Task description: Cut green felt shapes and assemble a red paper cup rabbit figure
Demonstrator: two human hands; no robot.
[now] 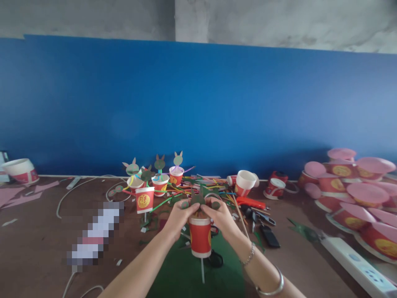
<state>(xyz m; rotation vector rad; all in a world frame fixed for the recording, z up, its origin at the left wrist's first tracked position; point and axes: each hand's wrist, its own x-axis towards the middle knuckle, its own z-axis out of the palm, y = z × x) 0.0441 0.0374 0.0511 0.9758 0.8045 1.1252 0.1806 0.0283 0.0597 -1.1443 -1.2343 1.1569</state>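
Observation:
A red paper cup (200, 237) is raised above the table, with a white straw sticking out below it. Both hands meet at its rim. My left hand (179, 215) pinches the left side of a green paper animal cut-out (197, 197) that rises from the cup's top. My right hand (221, 215) pinches the cut-out's right side, its fingers curled over the rim. A green sheet (192, 273) lies on the table under the cup.
Several finished red cups (144, 199) with green cut-outs on straws stand behind, beside a heap of coloured straws (204, 186). Pink-lidded red cups (356, 194) pile at right. A white power strip (356, 260), orange cutter (251, 203), black scissors (214, 258) and white cables (80, 186) lie around.

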